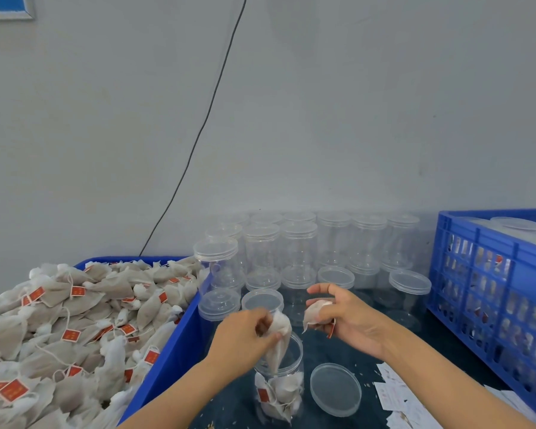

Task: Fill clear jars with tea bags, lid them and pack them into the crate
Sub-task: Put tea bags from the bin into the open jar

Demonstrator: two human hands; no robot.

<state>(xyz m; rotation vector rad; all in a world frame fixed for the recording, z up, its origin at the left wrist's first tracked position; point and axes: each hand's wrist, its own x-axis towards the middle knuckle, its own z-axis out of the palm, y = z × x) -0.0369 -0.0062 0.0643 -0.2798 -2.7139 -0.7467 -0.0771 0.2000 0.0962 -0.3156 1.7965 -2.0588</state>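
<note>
Left hand (245, 335) pinches a tea bag (279, 342) over my open jar (279, 388); right hand (347, 317) grips another bag (314, 312).

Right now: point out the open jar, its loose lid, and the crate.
open jar (279, 394), head view: clear wall, lower half, over the tea bags.
loose lid (335, 389), head view: middle of the flat disc.
crate (477, 243), head view: blue near wall, upper band.

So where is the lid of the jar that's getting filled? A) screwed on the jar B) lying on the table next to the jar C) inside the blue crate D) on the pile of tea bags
B: the loose lid lies flat on the table just right of the open jar, whose mouth is uncovered while the left hand lowers a tea bag in.
</note>
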